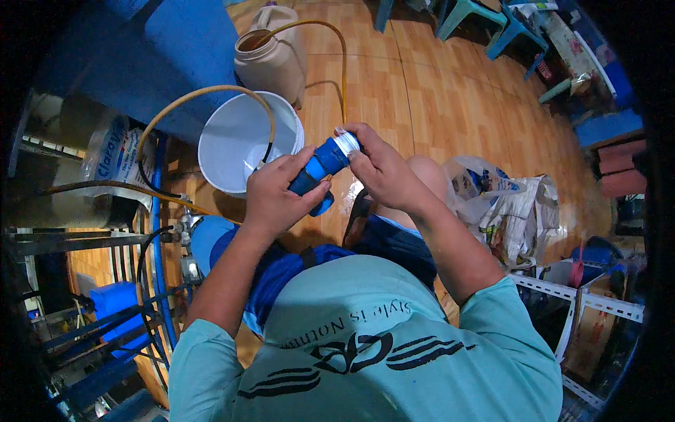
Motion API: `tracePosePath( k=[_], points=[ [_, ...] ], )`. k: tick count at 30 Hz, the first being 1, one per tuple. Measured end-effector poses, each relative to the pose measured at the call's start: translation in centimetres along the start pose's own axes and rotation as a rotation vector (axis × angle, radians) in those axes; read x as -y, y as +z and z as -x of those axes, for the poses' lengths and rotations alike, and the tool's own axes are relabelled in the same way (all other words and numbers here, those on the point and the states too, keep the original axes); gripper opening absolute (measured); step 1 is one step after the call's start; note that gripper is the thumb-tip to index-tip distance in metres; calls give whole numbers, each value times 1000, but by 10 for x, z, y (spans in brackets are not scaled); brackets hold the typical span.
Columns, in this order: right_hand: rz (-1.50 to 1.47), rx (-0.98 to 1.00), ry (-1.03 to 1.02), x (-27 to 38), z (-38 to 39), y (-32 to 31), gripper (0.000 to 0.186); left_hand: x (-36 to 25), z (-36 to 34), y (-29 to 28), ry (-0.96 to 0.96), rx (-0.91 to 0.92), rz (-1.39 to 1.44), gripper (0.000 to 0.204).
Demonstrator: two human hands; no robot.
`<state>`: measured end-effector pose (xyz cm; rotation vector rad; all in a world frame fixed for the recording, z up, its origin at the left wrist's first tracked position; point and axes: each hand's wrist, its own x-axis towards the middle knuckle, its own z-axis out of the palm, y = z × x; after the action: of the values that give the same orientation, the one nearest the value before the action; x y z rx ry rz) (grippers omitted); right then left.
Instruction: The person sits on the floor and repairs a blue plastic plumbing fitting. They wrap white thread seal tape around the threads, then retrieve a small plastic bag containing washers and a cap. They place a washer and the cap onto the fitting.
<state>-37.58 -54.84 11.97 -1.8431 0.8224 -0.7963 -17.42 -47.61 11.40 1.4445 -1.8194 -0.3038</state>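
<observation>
Between my hands is a blue plastic pipe fitting (325, 164), tilted up to the right. Its upper end is ringed with a white band (346, 143) that looks like thread tape. A rounded blue part (323, 204) shows below the fitting, beneath my left fingers. My left hand (283, 184) is closed around the lower blue body. At the other end, my right hand (380, 163) has its thumb and fingers closed about the white band. Parts of the fitting are hidden by my fingers. Whether the right hand also holds loose tape cannot be made out.
A white bucket (247, 141) and a beige jug (271, 67) stand ahead left, with brownish hoses (211, 90) running into them. A metal rack (77, 243) is at left. Plastic bags (517, 211) and a white slotted frame (576, 299) lie right. Green stools (472, 17) stand far off.
</observation>
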Motion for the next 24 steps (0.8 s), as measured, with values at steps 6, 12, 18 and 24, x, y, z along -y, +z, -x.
tracePosePath(
  k=[6, 12, 18, 24],
  points=[
    [87, -13, 13, 8, 5, -19, 37, -6, -12, 5, -263, 169, 396, 55],
    [21, -17, -52, 2, 6, -34, 35, -13, -21, 10, -442, 297, 652, 53],
    [-258, -26, -47, 0, 10, -44, 32, -16, -39, 2, 414, -89, -337, 47],
    [-564, 33, 387, 5, -1, -40, 33, -30, -55, -13, 663, -146, -692, 41]
  ],
)
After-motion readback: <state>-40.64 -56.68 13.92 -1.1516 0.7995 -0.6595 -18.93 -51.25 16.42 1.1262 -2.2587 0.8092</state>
